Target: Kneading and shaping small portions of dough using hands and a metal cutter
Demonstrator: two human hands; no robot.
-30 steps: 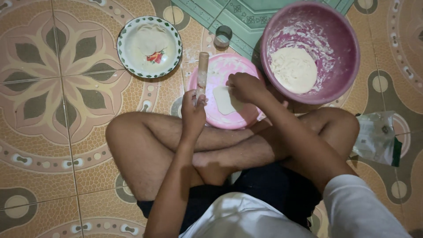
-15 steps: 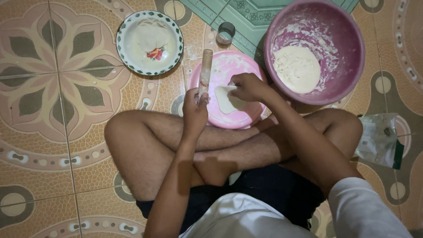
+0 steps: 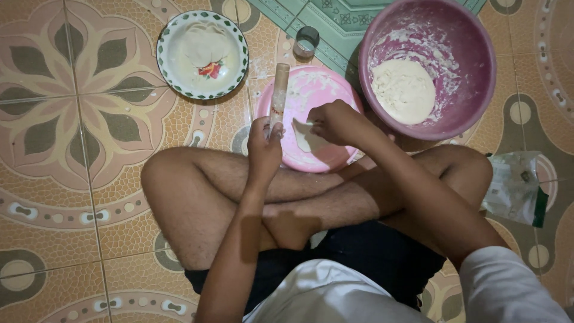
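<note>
A person sits cross-legged on a patterned tile floor (image 3: 72, 197), working dough over a round pink board (image 3: 326, 90) set just in front of the shins. The left hand (image 3: 263, 146) is closed around the lower end of a wooden rolling pin (image 3: 278, 90), which angles up across the board's left edge. The right hand (image 3: 332, 122) pinches the edge of a small flat piece of dough (image 3: 304, 139) lying on the board (fingertips pressed together on it). Just beside the board, to the right, a pink bowl (image 3: 472, 54) holds a mound of dough (image 3: 403, 91). A green-rimmed plate (image 3: 179, 84) stands to the upper left, a small round cup (image 3: 307, 40) above the board, and a plastic bag (image 3: 514, 185) by the right knee.
</note>
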